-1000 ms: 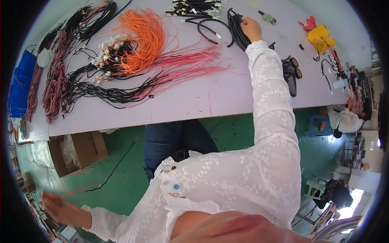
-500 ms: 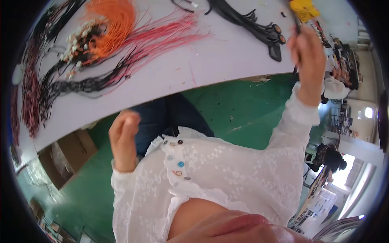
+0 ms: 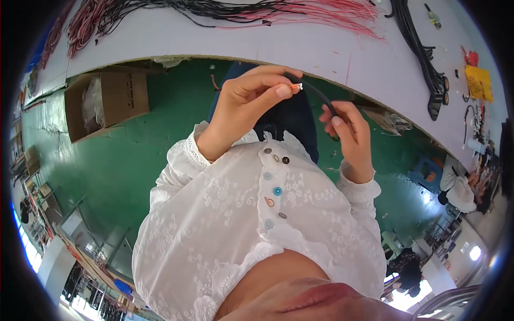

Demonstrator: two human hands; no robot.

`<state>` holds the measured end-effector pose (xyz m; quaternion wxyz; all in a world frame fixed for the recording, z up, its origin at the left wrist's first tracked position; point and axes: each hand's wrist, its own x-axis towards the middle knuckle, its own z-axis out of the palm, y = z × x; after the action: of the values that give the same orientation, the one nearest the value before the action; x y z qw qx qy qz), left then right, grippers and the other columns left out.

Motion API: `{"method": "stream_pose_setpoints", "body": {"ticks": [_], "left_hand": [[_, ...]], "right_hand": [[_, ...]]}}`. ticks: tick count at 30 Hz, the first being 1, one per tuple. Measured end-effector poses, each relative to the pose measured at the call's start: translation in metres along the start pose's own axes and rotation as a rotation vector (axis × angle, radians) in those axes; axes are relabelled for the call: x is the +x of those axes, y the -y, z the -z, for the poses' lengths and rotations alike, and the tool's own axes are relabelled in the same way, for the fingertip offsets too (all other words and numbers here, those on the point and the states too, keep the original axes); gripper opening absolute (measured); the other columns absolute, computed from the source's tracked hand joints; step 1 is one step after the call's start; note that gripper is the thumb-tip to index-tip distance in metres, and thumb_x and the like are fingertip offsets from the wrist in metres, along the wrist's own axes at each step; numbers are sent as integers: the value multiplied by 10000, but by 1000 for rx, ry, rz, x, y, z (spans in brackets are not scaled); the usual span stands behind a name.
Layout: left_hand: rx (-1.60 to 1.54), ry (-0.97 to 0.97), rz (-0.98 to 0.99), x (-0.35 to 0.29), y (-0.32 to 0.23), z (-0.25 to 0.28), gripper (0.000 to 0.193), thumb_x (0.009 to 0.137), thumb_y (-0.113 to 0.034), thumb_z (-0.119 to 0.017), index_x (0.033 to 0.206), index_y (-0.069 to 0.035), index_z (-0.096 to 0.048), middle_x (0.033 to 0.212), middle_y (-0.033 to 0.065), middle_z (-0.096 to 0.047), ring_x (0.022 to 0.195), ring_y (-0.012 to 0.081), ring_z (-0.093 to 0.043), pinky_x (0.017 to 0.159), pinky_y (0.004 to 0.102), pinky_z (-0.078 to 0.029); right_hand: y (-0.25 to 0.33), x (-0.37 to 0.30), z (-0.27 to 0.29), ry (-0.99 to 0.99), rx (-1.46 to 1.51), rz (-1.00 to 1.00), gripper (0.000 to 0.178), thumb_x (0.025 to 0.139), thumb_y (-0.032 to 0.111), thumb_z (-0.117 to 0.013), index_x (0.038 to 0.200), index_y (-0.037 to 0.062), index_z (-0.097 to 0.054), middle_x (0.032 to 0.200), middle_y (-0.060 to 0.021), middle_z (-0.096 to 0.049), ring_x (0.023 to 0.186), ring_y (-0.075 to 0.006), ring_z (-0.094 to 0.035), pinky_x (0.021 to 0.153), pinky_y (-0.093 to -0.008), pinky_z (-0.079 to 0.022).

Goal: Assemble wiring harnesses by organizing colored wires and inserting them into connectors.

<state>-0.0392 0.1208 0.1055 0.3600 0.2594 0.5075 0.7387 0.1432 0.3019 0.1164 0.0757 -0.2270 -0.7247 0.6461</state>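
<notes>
A short black cable point(image 3: 318, 95) bends between my two hands, in front of the table edge and over my lap. My left hand point(image 3: 251, 96) pinches its left end between thumb and fingers. Orange wire ends point(image 3: 296, 86) with small whitish tips stick out just beyond my left thumb. Lower down and to the right, my right hand point(image 3: 350, 131) is closed around the other part of the cable, thumb on top. The cable's far end is mostly hidden by the right hand.
On the white table point(image 3: 300, 48) lie black and red wires point(image 3: 257, 10), a bundle of thick black cables point(image 3: 417, 53) and a yellow packet point(image 3: 478, 83). An open cardboard box point(image 3: 123, 99) stands on the green floor at left. Another person point(image 3: 460, 192) sits at far right.
My right hand has come down from the table's right side with the black cable. My left hand has risen to grip it. The view has shifted, and the orange wire bundle is out of sight.
</notes>
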Motion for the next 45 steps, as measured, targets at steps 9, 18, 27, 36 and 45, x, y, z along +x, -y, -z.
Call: {"method": "stream_pose_setpoints", "body": {"ticks": [9, 18, 27, 36, 45], "left_hand": [[357, -126, -78, -13, -10, 11, 126, 982, -43, -688, 1070, 13, -759, 1096, 91, -699, 870, 110, -649, 718, 225, -518], [625, -135, -208, -16, -14, 17, 111, 934, -20, -732, 1033, -9, -779, 894, 49, -671, 716, 81, -533, 564, 216, -354], [676, -143, -246, -15, -16, 15, 149, 878, -21, -784, 1016, -67, -818, 856, 17, -674, 641, 56, -492, 527, 222, -316], [670, -141, -253, -18, -13, 16, 131, 842, -8, -794, 962, -56, -821, 832, 17, -658, 637, 68, -528, 531, 223, -344], [835, -25, -402, -15, -22, 20, 182, 771, 37, -808, 929, -53, -816, 788, 37, -638, 652, 121, -591, 556, 248, -433]], "right_hand": [[19, 36, -35, -39, -98, 223, 222, 970, 53, -681, 1184, 35, -738, 823, 7, -642, 662, -45, -499, 581, -194, -366], [18, 39, -23, 35, -215, 334, 224, 973, 127, -711, 1183, 65, -757, 716, 36, -525, 594, -44, -390, 534, -218, -283], [15, 37, -24, 38, -179, 318, 229, 973, 136, -712, 1184, 59, -755, 732, 31, -531, 600, -46, -397, 540, -215, -283], [18, 36, -20, 41, -304, 369, 239, 931, 107, -741, 1167, 90, -774, 689, 26, -475, 580, -80, -369, 531, -250, -273], [26, 37, -11, 98, -405, 346, 243, 910, 100, -748, 1149, 119, -787, 669, 13, -452, 584, -97, -377, 530, -265, -277]]}}
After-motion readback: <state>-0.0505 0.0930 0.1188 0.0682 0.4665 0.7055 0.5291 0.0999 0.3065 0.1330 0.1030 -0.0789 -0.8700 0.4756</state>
